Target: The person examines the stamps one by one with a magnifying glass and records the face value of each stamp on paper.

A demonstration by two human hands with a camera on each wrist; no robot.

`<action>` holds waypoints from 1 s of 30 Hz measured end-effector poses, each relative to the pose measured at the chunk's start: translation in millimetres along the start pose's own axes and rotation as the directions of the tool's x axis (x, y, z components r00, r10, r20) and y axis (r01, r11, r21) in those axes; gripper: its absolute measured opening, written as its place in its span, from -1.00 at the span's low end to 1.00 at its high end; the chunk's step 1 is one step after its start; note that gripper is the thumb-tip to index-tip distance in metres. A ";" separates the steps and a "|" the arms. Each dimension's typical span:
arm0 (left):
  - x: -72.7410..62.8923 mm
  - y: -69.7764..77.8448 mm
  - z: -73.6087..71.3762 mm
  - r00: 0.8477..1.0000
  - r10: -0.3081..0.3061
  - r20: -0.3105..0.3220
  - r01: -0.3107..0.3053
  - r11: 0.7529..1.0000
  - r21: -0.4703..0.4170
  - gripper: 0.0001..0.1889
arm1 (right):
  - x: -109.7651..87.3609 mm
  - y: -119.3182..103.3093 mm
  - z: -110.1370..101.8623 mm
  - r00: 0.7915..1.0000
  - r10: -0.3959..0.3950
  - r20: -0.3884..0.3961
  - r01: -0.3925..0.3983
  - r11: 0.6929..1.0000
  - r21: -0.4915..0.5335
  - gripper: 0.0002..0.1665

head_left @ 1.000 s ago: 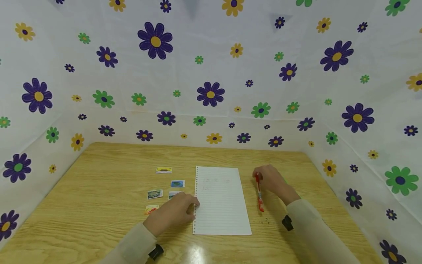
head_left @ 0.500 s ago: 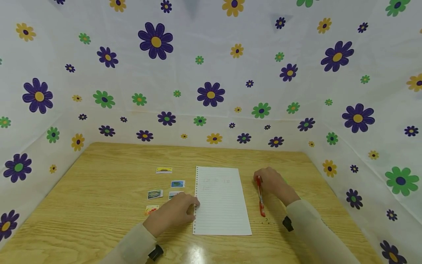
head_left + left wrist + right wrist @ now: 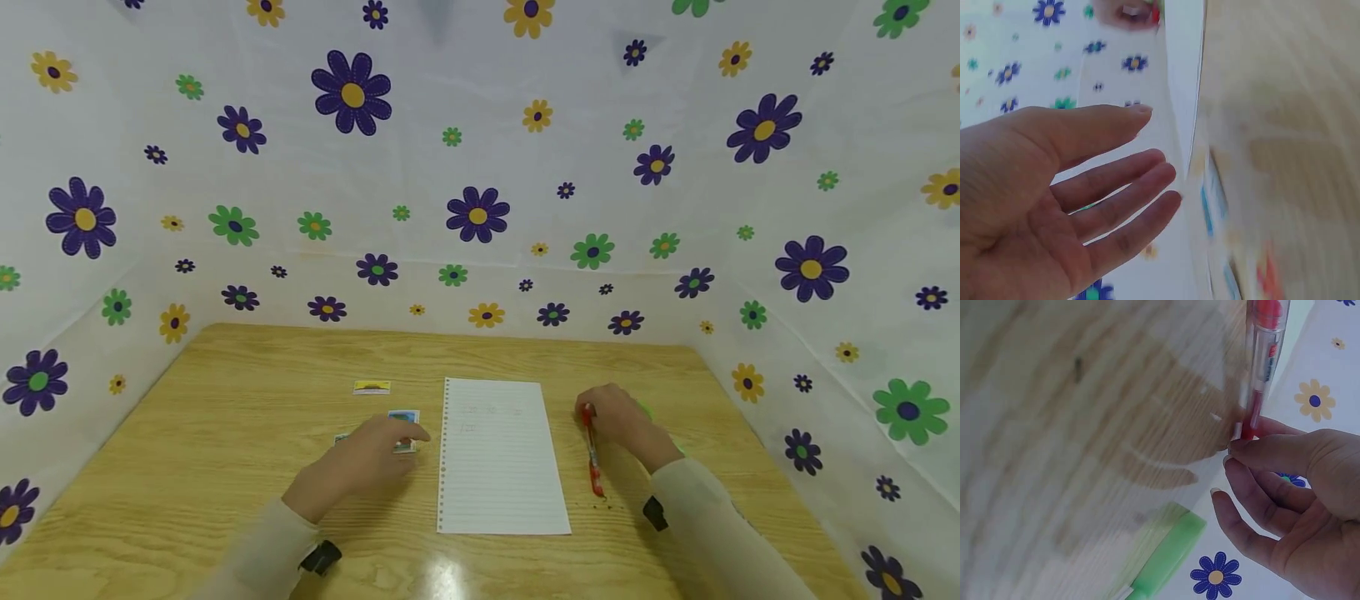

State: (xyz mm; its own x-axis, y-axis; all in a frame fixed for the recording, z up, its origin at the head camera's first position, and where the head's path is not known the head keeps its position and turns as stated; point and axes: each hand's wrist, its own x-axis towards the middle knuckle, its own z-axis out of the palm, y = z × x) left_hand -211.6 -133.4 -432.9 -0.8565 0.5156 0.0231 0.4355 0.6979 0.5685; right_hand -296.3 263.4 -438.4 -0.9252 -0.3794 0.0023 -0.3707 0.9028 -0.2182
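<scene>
My left hand [image 3: 363, 458] hovers over the small picture cards left of the paper, its fingers loosely extended and holding nothing in the left wrist view. Under it, a card [image 3: 405, 447] and a blue card [image 3: 405, 414] show in part; a reddish card [image 3: 1269, 275] appears blurred in the left wrist view. A lined sheet of paper [image 3: 502, 483] with faint pencil-like figures near its top lies in the middle. To its right, my right hand [image 3: 618, 417] pinches the far end of a red pen [image 3: 593, 462], whose other end points towards me.
A yellow card [image 3: 372, 387] lies farther back on the wooden table [image 3: 225, 433]. Beside the right hand is a green, flat-ended object [image 3: 1169, 550]. Dark crumbs [image 3: 602, 505] lie near the pen's near end. Flower-print cloth [image 3: 480, 150] encloses the back and sides.
My left hand has lifted off the paper's left edge and moved left over the cards. The pen in my right hand has shifted slightly towards me.
</scene>
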 end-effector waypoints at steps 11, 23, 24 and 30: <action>-30.6 -39.5 -38.7 0.994 -0.073 -0.075 0.080 0.992 0.099 -0.69 | -11.9 2.3 -6.7 0.998 -0.051 -0.020 0.052 0.998 0.028 -0.70; -48.2 -68.6 -43.9 0.992 -0.126 -0.008 0.126 0.992 0.029 -0.78 | -48.6 41.8 -27.3 0.996 0.049 -0.075 -0.047 0.998 0.032 -0.72; -49.3 -69.8 -43.7 0.992 -0.127 -0.002 0.127 0.992 0.019 -0.79 | -51.2 45.4 -27.6 0.995 0.065 -0.073 -0.063 0.997 0.033 -0.73; -52.4 -77.7 -41.5 0.996 -0.088 0.031 0.088 0.996 -0.007 -0.80 | -62.2 65.0 -29.3 0.990 0.127 -0.060 -0.125 0.991 0.048 -0.82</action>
State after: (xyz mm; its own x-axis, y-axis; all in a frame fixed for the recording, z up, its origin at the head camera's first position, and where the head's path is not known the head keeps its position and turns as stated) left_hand -212.0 -235.3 -444.2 -0.8825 0.4673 -0.0524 0.3562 0.7372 0.5741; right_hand -265.2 351.6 -424.1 -0.9681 -0.2485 0.0331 -0.2483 0.9323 -0.2631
